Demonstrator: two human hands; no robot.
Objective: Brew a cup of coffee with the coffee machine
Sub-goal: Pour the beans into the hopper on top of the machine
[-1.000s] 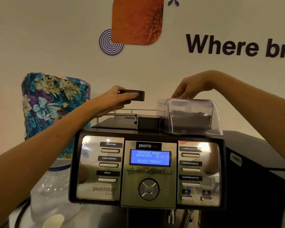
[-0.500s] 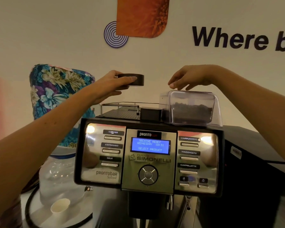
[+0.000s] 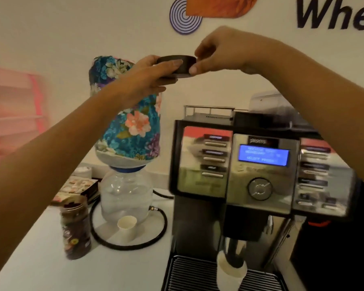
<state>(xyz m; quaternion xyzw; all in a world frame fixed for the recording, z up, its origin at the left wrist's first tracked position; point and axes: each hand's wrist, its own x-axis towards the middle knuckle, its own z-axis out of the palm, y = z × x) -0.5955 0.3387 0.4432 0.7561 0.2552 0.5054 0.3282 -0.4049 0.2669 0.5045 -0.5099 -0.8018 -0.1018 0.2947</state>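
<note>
The coffee machine [image 3: 259, 177] fills the right half of the view, a black body with mirrored silver button panels either side of a lit blue screen [image 3: 264, 154]; its lettering is smeared by blur and cannot be read. The machine stands on the white bench [image 3: 40, 267], and its right edge and base are cut off by the frame. To its left stands a water jug under a floral cloth cover [image 3: 127, 124], upended on a clear dispenser base with a black hose looped around it. A white paper cup [image 3: 230, 274] sits on the drip grille under the machine's spout, which reaches down into its mouth. A jar of dark contents [image 3: 76, 227] stands on the bench near the left forearm, and a smaller paper cup [image 3: 127, 227] sits just in front of the dispenser base.

High above the machine, both hands meet on a round black lid [image 3: 180, 64]. The left hand [image 3: 147, 76] grips it from the left, thumb across its side and fingers curled beneath. The right hand [image 3: 221, 52] pinches its right edge between thumb and fingertips. The lid's underside is hidden. The bean hopper behind the right forearm is mostly covered.
</note>
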